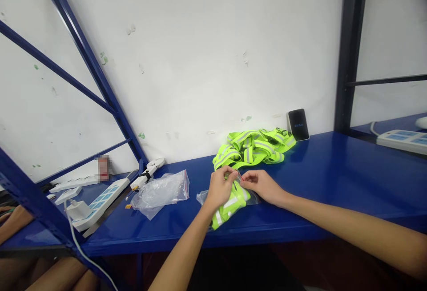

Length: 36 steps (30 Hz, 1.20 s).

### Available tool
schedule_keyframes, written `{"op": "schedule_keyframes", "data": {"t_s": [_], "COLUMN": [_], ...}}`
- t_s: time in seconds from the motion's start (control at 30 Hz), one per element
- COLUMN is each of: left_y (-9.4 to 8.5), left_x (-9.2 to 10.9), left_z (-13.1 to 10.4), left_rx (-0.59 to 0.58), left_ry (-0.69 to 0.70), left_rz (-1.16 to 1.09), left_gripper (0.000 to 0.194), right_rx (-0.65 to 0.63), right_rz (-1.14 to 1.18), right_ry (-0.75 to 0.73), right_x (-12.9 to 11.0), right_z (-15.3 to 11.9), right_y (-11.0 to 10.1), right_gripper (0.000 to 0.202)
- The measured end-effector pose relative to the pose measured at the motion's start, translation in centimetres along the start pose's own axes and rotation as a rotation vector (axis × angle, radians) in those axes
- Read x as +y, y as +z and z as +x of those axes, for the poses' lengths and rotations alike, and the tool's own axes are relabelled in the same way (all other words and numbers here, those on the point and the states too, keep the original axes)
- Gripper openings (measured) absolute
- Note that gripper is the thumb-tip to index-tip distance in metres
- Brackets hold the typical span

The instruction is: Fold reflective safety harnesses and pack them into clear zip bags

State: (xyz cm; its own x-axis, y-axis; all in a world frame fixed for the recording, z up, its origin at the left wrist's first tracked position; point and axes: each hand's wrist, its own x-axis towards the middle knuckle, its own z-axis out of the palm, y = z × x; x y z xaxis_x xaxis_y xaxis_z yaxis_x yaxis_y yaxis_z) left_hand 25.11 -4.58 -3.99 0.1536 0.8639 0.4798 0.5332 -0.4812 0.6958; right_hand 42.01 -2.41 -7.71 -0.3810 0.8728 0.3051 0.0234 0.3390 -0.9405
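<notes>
Where a white wall (200,59) meets a blue, flat-topped table (316,175), a loose pile of fluorescent yellow-green straps with silver stripes (248,146) lies toward the rear. A long white power strip with blue socket panels (103,202) runs along the left side. Nearer the work, flat clear plastic bags with red edge lines (163,193) lie on the table. A small upright device with a black screen (298,124) stands beside the strap pile.

The working unit is a clear, thin plastic bag (202,196) with a folded yellow-green bundle with silver bands (230,206). The unit rests in front of the strap pile, its lower end near the table's front edge. The bundle appears to be inside the film; the hands partly hide the boundary.

Grip state: the left hand (220,186) pinches the upper edge of the bag between thumb and fingers. The right hand (263,185) pinches the same edge just beside it, fingertips closed on the film.

For good handling, hold the edge lightly taut between the two pinches and match the front and back layers. Fabric is best held well below the edge, since a trapped fold would probably prevent the layers from lying flat. Rest the bundle's weight on the table, as the thin film may stretch or slip under load. Use fingertip pressure only, applied in short, even increments.
</notes>
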Motion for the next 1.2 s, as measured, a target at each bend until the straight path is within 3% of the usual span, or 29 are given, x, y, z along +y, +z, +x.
{"op": "schedule_keyframes", "data": {"t_s": [0.2, 0.47, 0.7, 0.93, 1.03, 1.1, 1.2], "left_y": [-0.2, -1.3, -2.3, -2.4, -3.0, -3.7, -4.9], "left_x": [-0.1, 1.0, 2.6, 4.6, 5.5, 6.2, 7.6], "left_z": [0.1, 1.5, 0.9, -0.5, -0.8, -0.8, -0.3], "left_rx": [-0.041, -0.247, -0.078, 0.054, 0.006, -0.062, -0.166], "left_ry": [-0.035, -0.111, 0.000, 0.195, 0.275, 0.259, 0.235], "left_rz": [-0.054, -0.025, 0.021, 0.070, 0.195, 0.300, 0.453], "left_gripper": [0.017, 0.017, 0.016, 0.014, 0.015, 0.017, 0.034], "right_rx": [0.009, 0.040, -0.035, -0.032, 0.023, 0.044, 0.056], "right_rz": [-0.041, -0.057, -0.045, -0.105, -0.267, -0.358, -0.462], "right_ry": [-0.040, -0.137, -0.058, -0.119, -0.237, -0.314, -0.395], "right_x": [0.2, -0.5, -1.6, -3.4, -3.9, -4.2, -5.0], "right_z": [0.0, -0.4, -1.0, -1.5, -1.6, -1.6, -1.8], "right_y": [-0.1, -0.5, -2.2, -3.7, -4.1, -4.0, -3.6], "right_gripper": [0.024, 0.027, 0.036, 0.035, 0.031, 0.030, 0.028]}}
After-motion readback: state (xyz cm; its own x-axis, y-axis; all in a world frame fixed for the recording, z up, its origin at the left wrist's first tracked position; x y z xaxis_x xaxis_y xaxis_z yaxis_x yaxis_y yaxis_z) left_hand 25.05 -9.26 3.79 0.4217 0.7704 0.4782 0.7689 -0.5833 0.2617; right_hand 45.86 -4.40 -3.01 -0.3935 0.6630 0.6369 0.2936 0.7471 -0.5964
